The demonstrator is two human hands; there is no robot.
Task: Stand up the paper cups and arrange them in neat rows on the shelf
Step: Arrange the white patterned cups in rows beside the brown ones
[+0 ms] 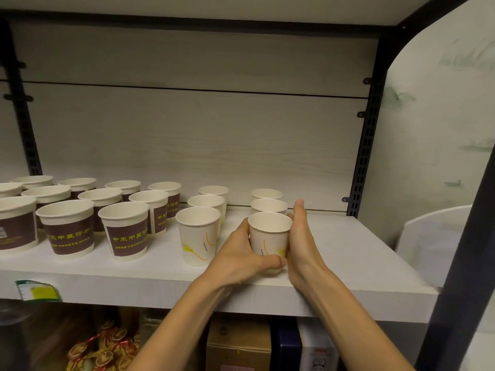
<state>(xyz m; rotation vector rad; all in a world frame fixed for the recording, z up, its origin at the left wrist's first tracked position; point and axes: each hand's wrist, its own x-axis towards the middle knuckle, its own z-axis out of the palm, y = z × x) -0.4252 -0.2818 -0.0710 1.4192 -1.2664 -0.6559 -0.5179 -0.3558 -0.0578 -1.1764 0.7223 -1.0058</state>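
A white paper cup with an orange line [269, 232] stands upright near the front of the pale shelf [348, 266]. My left hand [242, 257] wraps its left side and base. My right hand [300, 239] presses flat against its right side, fingers straight. Two more white cups [268, 205] stand in a column behind it. Left of these runs another column of white cups [198, 234]. Further left, several brown-banded cups [126, 230] with yellow characters stand upright in rows.
Black slotted uprights [367, 145] frame the shelf at the back right and left. A white curved object [428, 242] sits beyond the shelf's right end. Below the shelf are cardboard boxes [238, 344] and packaged goods [104, 349]. A green tag [37, 290] hangs on the front edge.
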